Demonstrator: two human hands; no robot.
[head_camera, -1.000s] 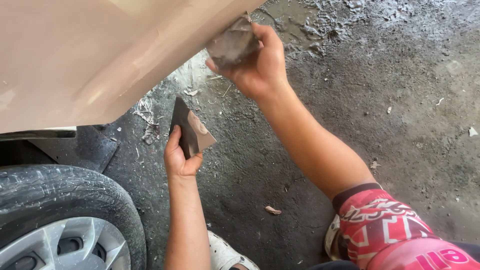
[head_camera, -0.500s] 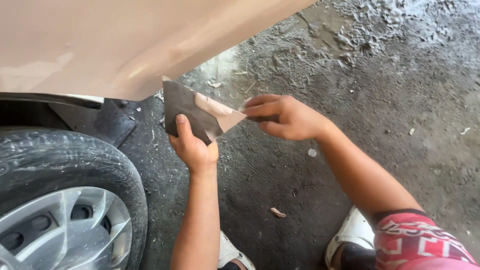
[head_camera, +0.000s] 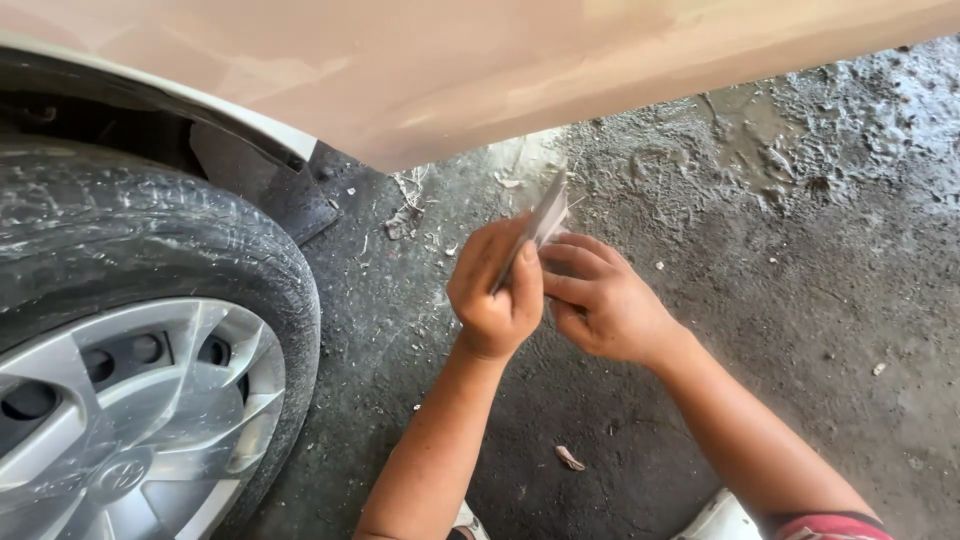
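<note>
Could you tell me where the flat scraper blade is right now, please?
In the head view, the scraper blade stands edge-on near centre, pinched between the left hand and right hand, just below the car panel.

Both forearms are bare to past the elbow. A red patterned sleeve (head_camera: 830, 524) with dark edging covers the right upper arm. White shoes (head_camera: 722, 518) show below the grips.

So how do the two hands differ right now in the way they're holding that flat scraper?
The left hand is closed in a fist around the flat scraper, thumb up; the right hand is looser, with its fingers stretched toward the blade. The left hand shows its back and knuckles to the camera; the right hand lies more on its side. Both hands are bare, meet at the scraper, and sit over the concrete floor below the car panel.
</note>
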